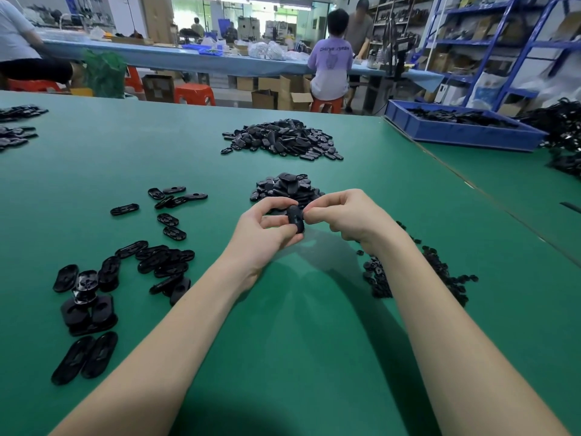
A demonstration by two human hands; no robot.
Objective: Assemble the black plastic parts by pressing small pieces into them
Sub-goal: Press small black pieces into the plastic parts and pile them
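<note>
Both hands meet above the green worktop (pixel 283 341): my left hand (pixel 264 234) curls its grip around a black oval plastic part (pixel 296 220), while my right hand (pixel 349 215) pinches at its upper edge, just before a small pile of similar parts (pixel 286 187).

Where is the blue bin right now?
In the head view, the blue bin sits far right on the green table, beyond the far pile of black parts.
</note>
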